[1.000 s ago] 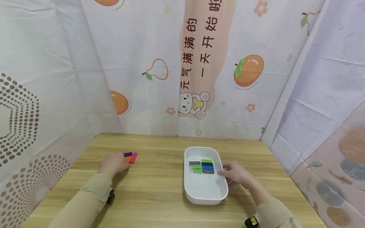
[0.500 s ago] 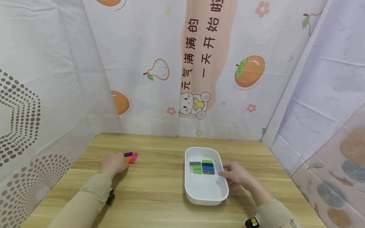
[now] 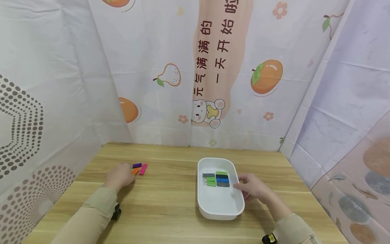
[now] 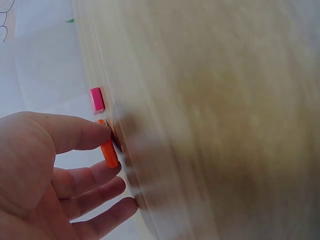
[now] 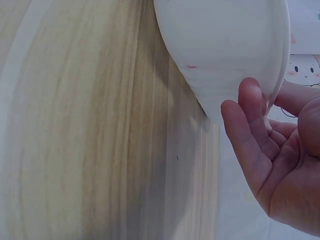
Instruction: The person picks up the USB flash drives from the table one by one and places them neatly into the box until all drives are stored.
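At the left of the table, my left hand [image 3: 120, 176] pinches a small orange stick-shaped piece [image 4: 109, 154] between thumb and index finger; the other fingers spread loosely below. A matching pink piece [image 3: 143, 169] lies just right of it, and a purple one [image 3: 137, 165] with a greyish end lies behind it. My right hand [image 3: 251, 186] grips the right wall of a white plastic box [image 3: 219, 205], thumb over the rim and fingers along the outside. Inside the box, toward its far end, similar small pieces lie in two columns: green, grey, dark and blue [image 3: 222, 180]. Some green ones have clear or silvery ends.
The box stands right of centre on a wood-grain table [image 3: 170, 196]. Behind the table's far edge hangs a white curtain [image 3: 152, 112] with fruit prints and lettering. More patterned cloth closes in the left and right sides.
The left hand has shifted slightly left, drawing the orange piece a little away from the pink one. More of the purple piece shows. The right hand and box stay in place.
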Available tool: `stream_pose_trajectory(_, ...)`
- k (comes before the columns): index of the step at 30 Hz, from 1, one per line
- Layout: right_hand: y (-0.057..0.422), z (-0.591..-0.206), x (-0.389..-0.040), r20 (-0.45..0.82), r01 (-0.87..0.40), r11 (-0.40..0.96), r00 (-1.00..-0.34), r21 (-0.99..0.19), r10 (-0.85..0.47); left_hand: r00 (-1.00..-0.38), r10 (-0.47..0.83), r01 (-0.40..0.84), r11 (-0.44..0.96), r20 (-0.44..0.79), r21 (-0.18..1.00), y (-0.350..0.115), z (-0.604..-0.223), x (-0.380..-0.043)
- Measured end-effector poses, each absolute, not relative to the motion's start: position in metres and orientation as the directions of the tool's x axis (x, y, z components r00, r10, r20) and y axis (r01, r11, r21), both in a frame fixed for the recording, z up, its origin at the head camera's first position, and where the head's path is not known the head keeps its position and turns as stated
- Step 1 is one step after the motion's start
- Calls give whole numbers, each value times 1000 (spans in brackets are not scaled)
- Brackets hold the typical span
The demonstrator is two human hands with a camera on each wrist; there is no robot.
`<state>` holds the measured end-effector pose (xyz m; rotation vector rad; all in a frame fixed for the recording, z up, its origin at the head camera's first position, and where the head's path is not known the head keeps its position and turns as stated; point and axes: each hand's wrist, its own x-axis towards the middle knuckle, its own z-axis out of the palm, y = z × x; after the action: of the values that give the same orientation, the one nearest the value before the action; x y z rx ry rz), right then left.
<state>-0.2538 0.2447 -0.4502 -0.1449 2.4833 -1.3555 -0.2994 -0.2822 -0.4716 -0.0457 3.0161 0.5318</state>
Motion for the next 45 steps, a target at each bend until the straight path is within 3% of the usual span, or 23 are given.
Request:
stream_pose_trajectory(15, 245, -449, -254, -210, 34, 547, -942, -836, -262, -999, 5, -12, 909, -39, 416, -278, -463, -300)
stream_pose_trajectory(24, 244, -450, -255, -211, 36, 544, -941, -839, -264, -995, 83, 102, 893, 61, 438, -262, -449, -300)
stream_pose_trajectory(45, 248, -447, -255, -193, 8, 519, -933, -855, -304, -939, 236, 310, 896, 249, 319, -206, -413, -295)
